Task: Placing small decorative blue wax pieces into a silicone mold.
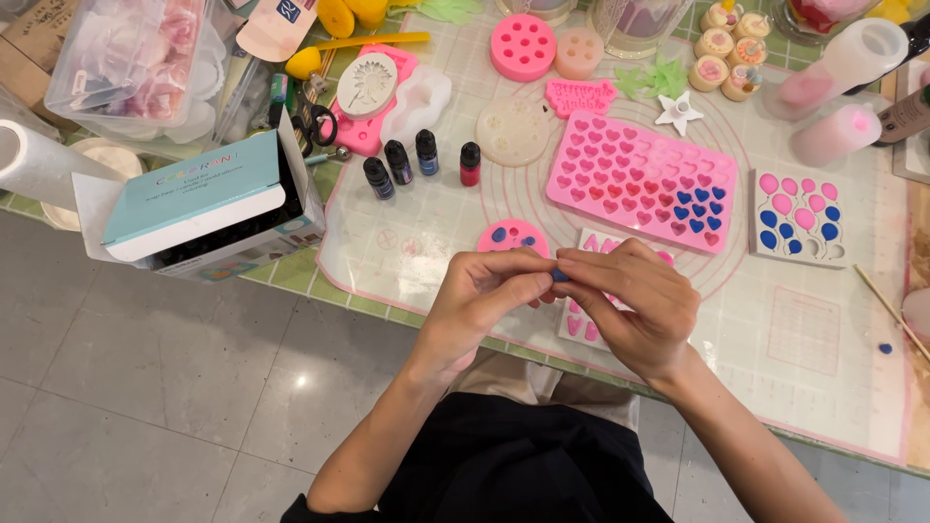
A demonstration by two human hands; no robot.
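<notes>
My left hand (489, 295) and my right hand (635, 300) meet above the table's front edge, fingertips pinched together on a tiny blue piece (560, 275). Just behind the fingers lies a small round pink mould (504, 235) with blue pieces in it. Under my right hand sits a white mould (581, 324) with pink shapes, mostly hidden. Farther back is a large pink heart mould (639, 179) holding red and blue hearts.
Several small dye bottles (421, 160) stand left of centre on a translucent mat (814, 329). An open box (208, 208) sits at the left edge, a white balloon mould (799, 218) at the right, a wooden stick (891, 310) and a blue bit (885, 348) beyond it. More moulds, scissors (315, 124) and jars crowd the back.
</notes>
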